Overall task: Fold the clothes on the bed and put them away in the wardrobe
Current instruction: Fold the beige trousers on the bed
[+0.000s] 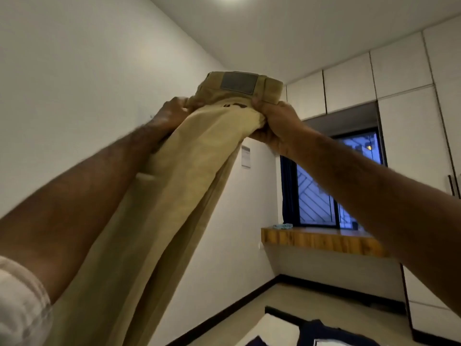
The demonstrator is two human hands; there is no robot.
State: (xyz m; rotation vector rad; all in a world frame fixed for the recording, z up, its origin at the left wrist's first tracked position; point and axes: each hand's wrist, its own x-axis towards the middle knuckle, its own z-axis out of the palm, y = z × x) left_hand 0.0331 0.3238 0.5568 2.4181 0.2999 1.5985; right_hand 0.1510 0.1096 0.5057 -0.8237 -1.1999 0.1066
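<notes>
- Head view: a pair of tan trousers (174, 186) is held raised at arm's length in front of the white wall (62, 71), waistband uppermost
- The left hand (169, 113) is closed on the left edge of the trousers just below the waistband; its fingers are curled into the cloth and are partly blurred
- The right hand (277, 126) is closed on the right edge at the same height; its fingers are wrapped round a bunched fold of cloth, with the thumb lying on the near face
- A grey rectangular waistband patch (239, 82) is seen above and between the two sets of fingers
- The trouser legs hang together from below the fingers toward the lower left edge of the picture, beside a rolled pale sleeve (20, 303) on the left forearm
- White wardrobe doors (411, 136) stand beyond the right hand
- A dark window (321, 196) over a wooden ledge (321, 239) lies below the right-hand fingers
- Dark blue clothing (321, 332) lies at the bottom edge on the bed (272, 330), well below both hands
</notes>
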